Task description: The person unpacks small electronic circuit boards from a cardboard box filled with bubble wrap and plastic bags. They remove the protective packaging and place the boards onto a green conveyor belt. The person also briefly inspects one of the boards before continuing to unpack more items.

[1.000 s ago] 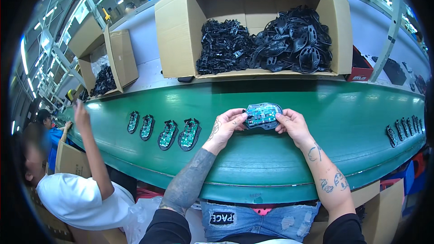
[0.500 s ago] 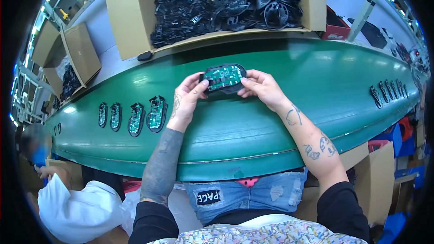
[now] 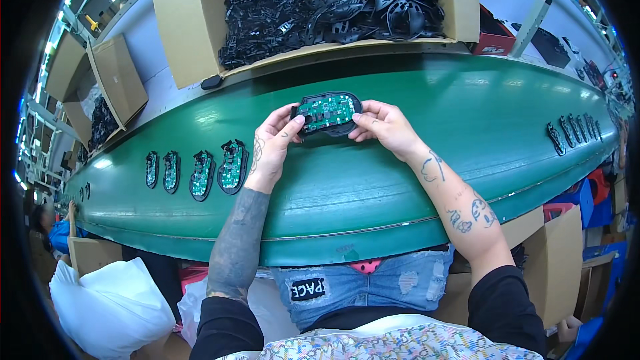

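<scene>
Between both hands, just above the green belt, is a computer mouse base [image 3: 329, 112]: a black shell shaped like a mouse, with a green circuit board in it. My left hand [image 3: 277, 135] grips its left end, thumb on top of the board. At the right end, my right hand [image 3: 385, 128] pinches the rim with thumb above and fingers behind. Left of my hands, several similar bases with boards lie in a row, the nearest mouse base [image 3: 233, 167] close to my left wrist.
The green belt [image 3: 360, 180] runs left to right. Behind it stands a cardboard box [image 3: 189, 23] of black plastic parts [image 3: 333, 10]. Several dark parts [image 3: 556, 139] lie at the belt's far right. At left, a person in a white top [image 3: 113, 307] sits close by; a hand [image 3: 569, 329] shows at lower right.
My hands keep the same hold; the mouse base has shifted very slightly left. At the far left, a blue-clad person's arm now reaches to the belt. A hand has appeared at lower right.
</scene>
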`<state>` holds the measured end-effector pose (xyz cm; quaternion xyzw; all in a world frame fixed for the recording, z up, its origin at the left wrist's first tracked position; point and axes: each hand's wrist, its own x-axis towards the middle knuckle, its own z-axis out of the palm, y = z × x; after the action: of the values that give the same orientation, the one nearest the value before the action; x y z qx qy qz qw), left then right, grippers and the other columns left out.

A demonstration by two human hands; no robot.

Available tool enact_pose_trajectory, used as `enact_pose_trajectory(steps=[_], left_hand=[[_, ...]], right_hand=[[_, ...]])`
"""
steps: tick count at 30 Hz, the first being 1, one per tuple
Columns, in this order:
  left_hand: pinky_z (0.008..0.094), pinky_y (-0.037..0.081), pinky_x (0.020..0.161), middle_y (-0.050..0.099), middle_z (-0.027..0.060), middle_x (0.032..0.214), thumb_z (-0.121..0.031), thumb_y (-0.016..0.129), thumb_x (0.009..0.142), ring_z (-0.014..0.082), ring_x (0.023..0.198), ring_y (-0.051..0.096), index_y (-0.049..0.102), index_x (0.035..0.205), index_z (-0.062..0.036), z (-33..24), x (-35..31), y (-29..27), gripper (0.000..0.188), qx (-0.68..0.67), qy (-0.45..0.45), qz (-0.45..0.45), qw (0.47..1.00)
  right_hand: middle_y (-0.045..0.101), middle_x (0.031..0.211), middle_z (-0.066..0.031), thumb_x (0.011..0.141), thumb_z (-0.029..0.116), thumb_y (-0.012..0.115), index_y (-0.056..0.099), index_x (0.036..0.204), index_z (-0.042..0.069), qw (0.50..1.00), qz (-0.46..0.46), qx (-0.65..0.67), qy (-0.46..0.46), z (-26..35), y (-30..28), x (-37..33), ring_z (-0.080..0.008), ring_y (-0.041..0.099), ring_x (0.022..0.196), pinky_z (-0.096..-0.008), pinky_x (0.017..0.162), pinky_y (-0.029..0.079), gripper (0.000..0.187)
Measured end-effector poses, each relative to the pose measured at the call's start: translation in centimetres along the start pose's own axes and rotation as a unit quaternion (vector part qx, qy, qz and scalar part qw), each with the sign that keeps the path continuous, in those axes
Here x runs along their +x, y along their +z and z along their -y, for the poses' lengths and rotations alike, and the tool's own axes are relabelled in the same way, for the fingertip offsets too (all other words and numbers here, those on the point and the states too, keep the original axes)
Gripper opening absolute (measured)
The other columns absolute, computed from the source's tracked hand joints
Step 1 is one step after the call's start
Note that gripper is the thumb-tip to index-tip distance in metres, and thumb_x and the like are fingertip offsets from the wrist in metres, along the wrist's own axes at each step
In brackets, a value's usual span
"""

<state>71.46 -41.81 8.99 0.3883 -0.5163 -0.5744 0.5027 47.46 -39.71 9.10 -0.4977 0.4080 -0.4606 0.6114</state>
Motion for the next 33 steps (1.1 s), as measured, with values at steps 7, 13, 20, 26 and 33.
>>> enact_pose_trajectory(steps=[7,13,20,26,33], left_hand=[[0.0223,0.047,0.065,0.064,0.005,0.098,-0.018,0.065,0.087,0.0066,0.072,0.055,0.059,0.119,-0.0006,0.4,0.3,-0.3,0.037,-0.006,-0.011,-0.003,1.0],[0.0222,0.047,0.069,0.063,0.0057,0.102,-0.017,0.067,0.085,0.0082,0.08,0.057,0.054,0.123,-0.0002,0.0,0.0,0.2,0.044,0.011,-0.003,0.016,1.0],[0.0253,0.048,0.075,0.052,0.0102,0.122,-0.009,0.068,0.082,0.0139,0.092,0.059,0.041,0.131,-0.0022,-0.3,-1.0,-0.4,0.056,0.074,0.017,-0.007,0.997],[0.0387,0.032,0.104,0.043,0.0164,0.133,-0.019,0.065,0.086,0.0286,0.121,0.043,0.043,0.132,-0.0026,0.8,1.5,-1.9,0.053,0.406,0.215,-0.127,0.879],[0.0425,0.034,0.103,0.042,0.0203,0.135,-0.025,0.06,0.091,0.0328,0.124,0.042,0.048,0.128,-0.0013,0.0,-1.0,0.5,0.046,0.544,0.309,-0.004,0.78]], right_hand=[[0.063,0.093,-0.0072,0.093,0.013,0.055,0.057,0.105,0.001,1.0,-0.002,-0.003,0.004,0.3,-0.1,0.0,-0.0146,0.065,0.079,-0.0249,0.071,0.053,0.017],[0.065,0.09,-0.008,0.093,0.013,0.055,0.057,0.103,-0.002,1.0,-0.011,-0.015,0.004,0.2,-0.2,-0.1,-0.0135,0.066,0.077,-0.0237,0.069,0.053,0.018],[0.066,0.089,-0.01,0.094,0.015,0.056,0.057,0.101,-0.002,0.993,0.08,-0.04,0.071,0.2,1.3,-0.2,-0.0138,0.066,0.078,-0.0243,0.07,0.054,0.019],[0.066,0.078,-0.0062,0.091,0.032,0.062,0.064,0.099,0.003,0.894,0.38,-0.185,0.148,1.1,0.8,-1.8,-0.013,0.064,0.069,-0.026,0.061,0.052,0.03],[0.066,0.067,-0.0074,0.086,0.037,0.06,0.066,0.077,0.004,0.848,0.216,-0.484,0.028,4.0,1.2,-5.0,-0.0223,0.065,0.068,-0.0349,0.063,0.052,0.036]])
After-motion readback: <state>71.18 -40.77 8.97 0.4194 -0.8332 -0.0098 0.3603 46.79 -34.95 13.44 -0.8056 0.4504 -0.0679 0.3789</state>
